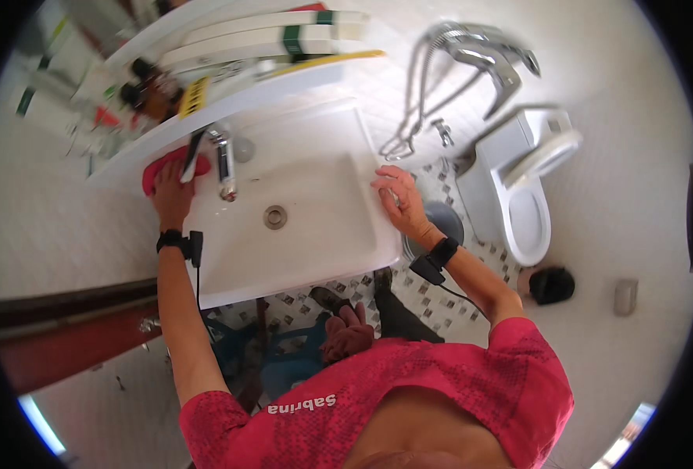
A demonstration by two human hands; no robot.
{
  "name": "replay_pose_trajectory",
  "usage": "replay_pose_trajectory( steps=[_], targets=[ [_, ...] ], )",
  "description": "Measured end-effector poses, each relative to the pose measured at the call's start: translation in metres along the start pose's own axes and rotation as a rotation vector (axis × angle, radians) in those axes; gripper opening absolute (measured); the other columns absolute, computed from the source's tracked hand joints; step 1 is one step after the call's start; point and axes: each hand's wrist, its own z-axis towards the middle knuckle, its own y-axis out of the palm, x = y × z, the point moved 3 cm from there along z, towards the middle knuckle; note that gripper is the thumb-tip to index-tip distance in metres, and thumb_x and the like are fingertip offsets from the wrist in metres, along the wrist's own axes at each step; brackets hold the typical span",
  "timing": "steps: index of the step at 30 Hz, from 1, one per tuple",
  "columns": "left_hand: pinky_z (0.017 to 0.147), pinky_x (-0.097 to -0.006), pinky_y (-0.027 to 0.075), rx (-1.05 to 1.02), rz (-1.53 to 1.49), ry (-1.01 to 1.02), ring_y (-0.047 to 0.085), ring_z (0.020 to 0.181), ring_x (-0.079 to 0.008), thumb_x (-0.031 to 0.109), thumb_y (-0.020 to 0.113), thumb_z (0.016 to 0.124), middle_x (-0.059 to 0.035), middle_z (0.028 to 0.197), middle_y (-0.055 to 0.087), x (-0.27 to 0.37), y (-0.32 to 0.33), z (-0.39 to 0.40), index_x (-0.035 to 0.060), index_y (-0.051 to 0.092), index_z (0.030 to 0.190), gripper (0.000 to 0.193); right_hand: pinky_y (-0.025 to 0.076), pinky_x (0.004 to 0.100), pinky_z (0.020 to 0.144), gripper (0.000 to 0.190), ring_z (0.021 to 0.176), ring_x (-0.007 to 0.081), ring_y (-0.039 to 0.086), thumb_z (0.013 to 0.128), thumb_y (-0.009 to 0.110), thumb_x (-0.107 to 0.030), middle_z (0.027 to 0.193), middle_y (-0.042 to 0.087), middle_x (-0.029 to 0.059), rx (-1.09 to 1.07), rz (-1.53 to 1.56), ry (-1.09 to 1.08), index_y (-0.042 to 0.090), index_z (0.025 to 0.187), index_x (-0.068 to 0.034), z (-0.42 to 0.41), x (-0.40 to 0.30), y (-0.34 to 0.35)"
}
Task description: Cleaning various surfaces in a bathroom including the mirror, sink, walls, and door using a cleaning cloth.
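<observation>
A red cloth (204, 165) lies bunched on the back left corner of a white ceramic washbasin (311, 246). My left hand (171, 190) presses on it, fingers spread over the fabric, just left of the chrome faucet (225, 167). The faucet's lever partly covers the cloth. Beyond the basin's right rim, my right hand (402, 199) is raised with loosely curled fingers and holds nothing; whether it touches the rim I cannot tell. A metal drain (275, 217) sits in the basin floor, and no water runs.
Behind the basin, a white shelf (276, 94) carries boxes and brown bottles (153, 94). A shower mixer with hose (469, 47) hangs on the wall. To the right are a grey bucket (446, 220), a toilet (525, 217) and a black bin (551, 285). A blue plastic stool (290, 369) stands below.
</observation>
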Motion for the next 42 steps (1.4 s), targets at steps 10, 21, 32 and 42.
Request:
replay_pose_trajectory(
  steps=[10,21,32,42],
  targets=[
    [0.093,-0.0497,0.049,-0.221,0.302,-0.095,0.058,0.111,-0.0446,0.044,0.062,0.087,-0.0222,0.129,0.056,-0.099,0.014,0.022,0.0141,0.056,0.133,0.055,0.051,0.0386,0.078,0.024,0.084,0.0304,0.066,0.088,0.058,-0.018,0.089,0.069,0.0149,-0.276,0.141,0.862,0.066,0.106,-0.005,-0.247,0.192,0.039],
    [0.102,-0.0328,0.039,-0.227,-0.176,-0.177,0.051,0.119,-0.0247,0.024,0.062,0.094,-0.014,0.133,0.053,-0.103,-0.026,0.031,-0.0005,0.044,0.14,0.055,0.047,0.0493,0.09,0.027,0.103,0.0419,0.058,0.083,0.056,-0.014,0.108,0.06,0.0222,-0.054,0.124,1.103,0.063,0.108,-0.006,-0.322,0.326,0.246],
    [0.073,-0.0314,0.052,-0.406,-0.317,-0.284,0.063,0.086,-0.015,0.023,0.051,0.101,-0.0048,0.097,0.063,0.03,-0.022,0.01,0.0053,0.054,0.127,0.031,0.031,0.0645,0.101,0.046,0.131,0.0401,0.038,0.085,0.06,-0.016,0.148,0.031,0.0209,-0.142,-0.464,1.24,0.055,0.13,-0.022,-0.353,0.551,0.394],
    [0.087,-0.0313,0.051,-0.532,-0.599,-0.474,0.062,0.101,-0.0171,0.024,0.051,0.101,-0.0051,0.108,0.065,0.024,-0.022,0.003,0.0041,0.052,0.13,0.035,0.05,0.046,0.09,0.029,0.109,0.0398,0.054,0.081,0.071,-0.025,0.119,0.051,0.0202,-0.105,-0.202,1.202,0.067,0.108,-0.017,-0.391,0.55,0.407]
  ],
)
